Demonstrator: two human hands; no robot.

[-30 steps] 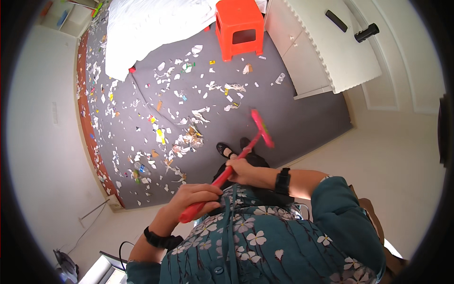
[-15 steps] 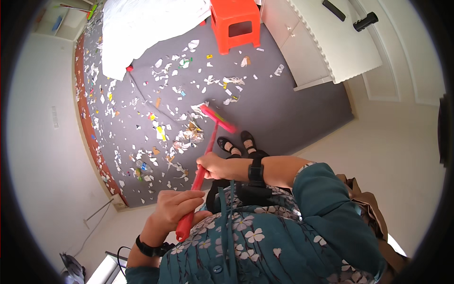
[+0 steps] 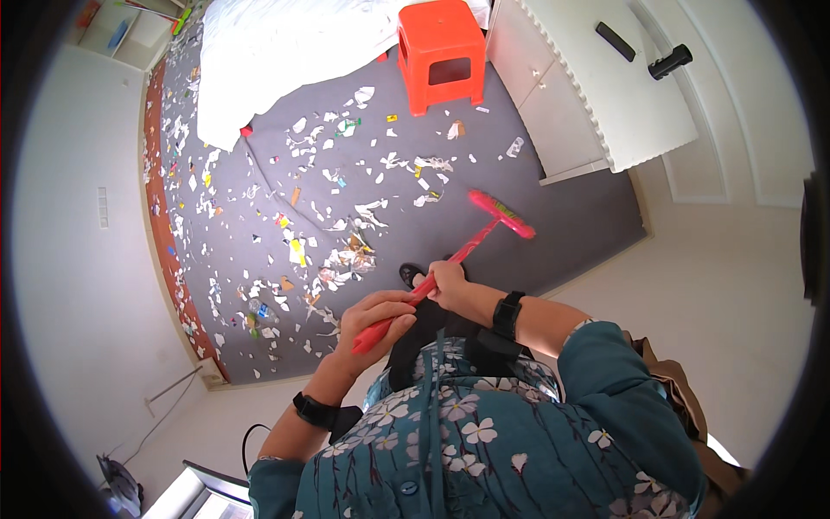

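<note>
Although its far reach slips under a white cloth and out of view, the grey floor (image 3: 596,221) is the biggest thing here, matte and carpet-like, with a reddish strip along its left side. The white cloth (image 3: 277,65), soft and creased, is cut off at the far edge and hides what it drapes over. At the far right, the cabinet (image 3: 566,112) is partly out of frame, its smooth white doors meeting a scalloped top. The broom (image 3: 474,243) slants over the floor in front of the person, its handle end near left and its pink, green-flecked head far right; whether that head touches the floor is hard to make out. The stool (image 3: 443,30), glossy orange-red plastic with a squarish opening, stands beside the cabinet. The left grip (image 3: 367,313) is wrapped around the handle's near end, and the right grip (image 3: 447,281) is clenched around it farther along, mostly hiding that stretch. One black shoe (image 3: 410,275) shows; the other is covered. Torn paper scraps (image 3: 370,210), crumpled or flat, litter the left and middle, many too small to identify.
</note>
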